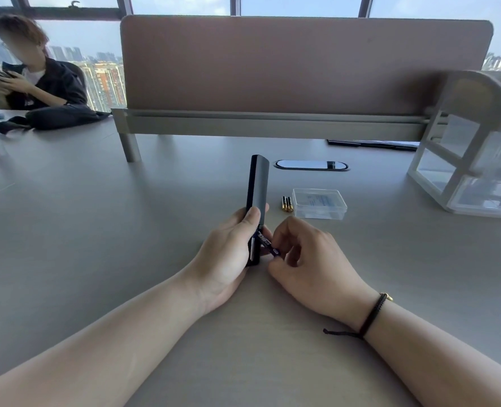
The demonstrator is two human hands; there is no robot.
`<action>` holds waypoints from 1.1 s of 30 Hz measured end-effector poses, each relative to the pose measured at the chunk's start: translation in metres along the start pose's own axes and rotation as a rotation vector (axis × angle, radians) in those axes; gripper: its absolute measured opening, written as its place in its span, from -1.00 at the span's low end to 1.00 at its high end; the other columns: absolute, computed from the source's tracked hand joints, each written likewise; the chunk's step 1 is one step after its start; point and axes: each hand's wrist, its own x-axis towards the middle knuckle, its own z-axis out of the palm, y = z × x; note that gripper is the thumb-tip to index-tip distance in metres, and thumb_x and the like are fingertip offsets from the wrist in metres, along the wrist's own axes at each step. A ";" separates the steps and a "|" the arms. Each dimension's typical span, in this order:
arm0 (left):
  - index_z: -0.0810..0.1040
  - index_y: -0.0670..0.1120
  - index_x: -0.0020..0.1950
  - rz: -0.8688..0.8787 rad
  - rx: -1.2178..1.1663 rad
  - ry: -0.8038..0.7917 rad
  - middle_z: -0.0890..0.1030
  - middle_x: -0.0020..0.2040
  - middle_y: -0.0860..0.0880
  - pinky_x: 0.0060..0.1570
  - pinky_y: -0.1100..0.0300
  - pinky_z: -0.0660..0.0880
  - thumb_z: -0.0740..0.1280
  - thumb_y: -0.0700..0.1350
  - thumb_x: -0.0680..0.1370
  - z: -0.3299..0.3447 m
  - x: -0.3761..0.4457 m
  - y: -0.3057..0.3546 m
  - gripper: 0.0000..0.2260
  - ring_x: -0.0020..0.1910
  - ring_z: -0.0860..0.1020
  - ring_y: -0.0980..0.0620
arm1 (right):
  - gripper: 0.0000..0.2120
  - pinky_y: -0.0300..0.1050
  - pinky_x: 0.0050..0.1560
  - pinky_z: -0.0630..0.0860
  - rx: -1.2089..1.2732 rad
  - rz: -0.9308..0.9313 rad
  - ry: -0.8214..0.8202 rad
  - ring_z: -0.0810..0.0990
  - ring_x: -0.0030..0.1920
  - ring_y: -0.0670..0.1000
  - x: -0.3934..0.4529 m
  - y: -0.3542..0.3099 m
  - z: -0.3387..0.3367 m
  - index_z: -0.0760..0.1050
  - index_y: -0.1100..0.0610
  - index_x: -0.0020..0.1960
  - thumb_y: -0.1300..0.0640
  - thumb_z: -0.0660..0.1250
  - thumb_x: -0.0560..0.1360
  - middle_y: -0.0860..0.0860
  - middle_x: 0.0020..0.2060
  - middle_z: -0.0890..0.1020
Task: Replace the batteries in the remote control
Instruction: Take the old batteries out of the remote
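My left hand (228,254) grips a slim black remote control (258,186), held on edge and pointing away from me, its back facing right. The battery bay at its near end is open. My right hand (305,259) pinches a blue battery (268,243) that tilts out of that bay, one end still at the remote. Two black-and-gold batteries (286,204) lie side by side on the table, to the right of the remote. I cannot see the remote's battery cover.
A clear plastic lidded box (319,203) sits right of the loose batteries. A white drawer organiser (472,160) stands at the far right. A desk divider panel (302,69) and cable grommet (312,165) lie beyond. A person sits at the far left with a dark bag (55,118).
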 end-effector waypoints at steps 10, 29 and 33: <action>0.49 -0.30 0.24 -0.091 0.003 0.026 0.54 -0.38 -0.06 -0.29 0.10 0.36 0.12 -0.02 0.68 -0.002 -0.001 0.004 -0.63 -0.35 0.46 -0.06 | -0.84 -0.11 -0.25 0.50 -0.056 0.043 -0.057 0.51 -0.35 -0.12 0.002 0.001 0.002 0.48 -0.01 -0.17 0.03 0.46 0.38 -0.14 -0.35 0.61; 0.56 -0.19 0.22 -0.036 -0.309 0.018 0.47 -0.30 -0.09 -0.34 0.12 0.38 0.11 0.06 0.66 -0.014 0.002 0.015 -0.60 -0.36 0.42 -0.04 | -0.81 -0.20 -0.22 0.41 -0.173 -0.026 -0.162 0.41 -0.37 -0.24 0.001 0.005 -0.002 0.65 -0.10 -0.04 0.12 0.33 0.42 -0.16 -0.19 0.53; 0.56 -0.17 0.23 -0.068 -0.317 -0.046 0.47 -0.29 -0.09 -0.37 0.14 0.33 0.09 0.09 0.65 -0.011 -0.001 0.015 -0.58 -0.38 0.41 -0.02 | -0.75 -0.17 -0.23 0.43 -0.151 -0.037 -0.145 0.44 -0.36 -0.19 0.001 0.005 -0.003 0.64 -0.11 -0.03 0.18 0.32 0.39 -0.17 -0.20 0.54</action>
